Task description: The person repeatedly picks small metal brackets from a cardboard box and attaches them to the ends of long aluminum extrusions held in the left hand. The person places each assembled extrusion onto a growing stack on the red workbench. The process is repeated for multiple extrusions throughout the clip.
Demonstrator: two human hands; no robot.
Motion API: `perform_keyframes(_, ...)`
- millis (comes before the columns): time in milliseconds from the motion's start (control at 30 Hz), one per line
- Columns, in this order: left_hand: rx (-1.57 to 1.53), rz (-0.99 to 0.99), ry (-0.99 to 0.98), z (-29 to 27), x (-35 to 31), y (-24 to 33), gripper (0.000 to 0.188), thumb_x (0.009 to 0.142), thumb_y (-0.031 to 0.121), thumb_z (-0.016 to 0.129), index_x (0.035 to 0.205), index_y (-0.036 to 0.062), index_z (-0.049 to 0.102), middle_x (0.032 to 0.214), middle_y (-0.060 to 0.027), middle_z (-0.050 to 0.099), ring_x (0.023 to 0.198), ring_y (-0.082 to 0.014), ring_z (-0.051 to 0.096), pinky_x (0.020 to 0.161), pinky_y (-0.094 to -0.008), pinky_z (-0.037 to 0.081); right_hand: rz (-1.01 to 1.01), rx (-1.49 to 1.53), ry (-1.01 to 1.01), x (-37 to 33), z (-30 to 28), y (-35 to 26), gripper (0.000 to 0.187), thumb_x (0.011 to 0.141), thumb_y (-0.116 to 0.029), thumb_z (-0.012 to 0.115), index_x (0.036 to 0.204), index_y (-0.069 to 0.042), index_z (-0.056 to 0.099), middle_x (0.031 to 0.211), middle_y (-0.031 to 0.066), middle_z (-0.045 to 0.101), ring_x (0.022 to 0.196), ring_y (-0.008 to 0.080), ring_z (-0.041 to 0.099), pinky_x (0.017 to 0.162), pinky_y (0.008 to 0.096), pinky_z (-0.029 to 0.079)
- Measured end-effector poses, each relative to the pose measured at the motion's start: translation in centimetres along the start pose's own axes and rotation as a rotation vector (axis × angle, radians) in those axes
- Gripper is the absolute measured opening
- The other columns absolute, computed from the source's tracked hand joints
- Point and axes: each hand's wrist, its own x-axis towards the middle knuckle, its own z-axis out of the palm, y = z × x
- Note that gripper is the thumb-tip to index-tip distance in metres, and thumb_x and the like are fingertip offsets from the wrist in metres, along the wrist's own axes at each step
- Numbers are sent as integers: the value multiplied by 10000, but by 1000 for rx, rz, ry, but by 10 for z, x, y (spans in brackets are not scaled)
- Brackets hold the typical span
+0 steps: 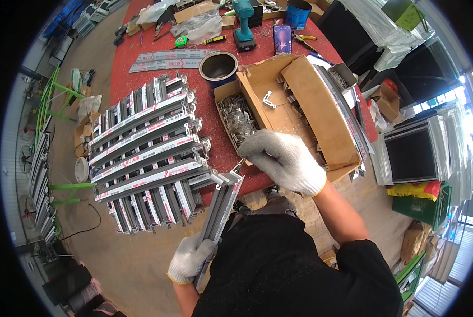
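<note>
My left hand point(190, 259), in a white knit glove, is closed round the lower part of a grey aluminium profile point(219, 208). The profile slants up toward the table's near edge. At its upper end my right hand point(286, 161), gloved too, pinches a small thin metal piece point(239, 166); its exact kind is hard to make out. Just beyond the right fingers, a narrow cardboard box point(236, 119) holds many small metal pieces. A larger open carton point(260, 84) beside it has a white L-shaped corner bracket point(269, 99) inside.
To the left, aluminium profiles point(141, 156) lie stacked crosswise, overhanging the red table point(128, 53). A dark pot point(218, 67), teal cordless drill point(244, 26), phone point(282, 39), pliers point(305, 42) and screwdriver point(214, 39) lie farther back. Wrapped panels point(413, 150) stand at right.
</note>
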Motion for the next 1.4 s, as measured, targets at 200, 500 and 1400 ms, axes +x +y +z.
perform_keyframes(200, -30, 11, -6, 4, 1, -1, 411, 1030, 356, 665, 1082, -43, 751, 796, -93, 703, 732, -177, 658, 705, -385, 536, -5, -16, -6, 2, 7, 5, 186, 986, 25, 791, 1166, -20, 794, 1101, 131, 829, 998, 291, 828, 895, 391, 651)
perform_keyframes(500, -21, 41, 11, 3, 2, -1, 417, 1029, 372, 673, 1009, -40, 733, 740, -83, 683, 678, -176, 632, 655, -399, 512, 115, 37, -16, 4, 14, 2, 197, 991, -11, 792, 1188, -20, 810, 1092, 128, 837, 1009, 257, 829, 908, 380, 644)
perform_keyframes(1400, 20, 71, 100, 10, 7, 3, 382, 997, 313, 703, 1048, -64, 744, 752, -109, 641, 736, -157, 583, 691, -403, 506, 295, 164, 28, 4, 20, -12, 235, 1031, -146, 762, 1224, -32, 830, 1032, 173, 843, 920, 290, 829, 863, 404, 639)
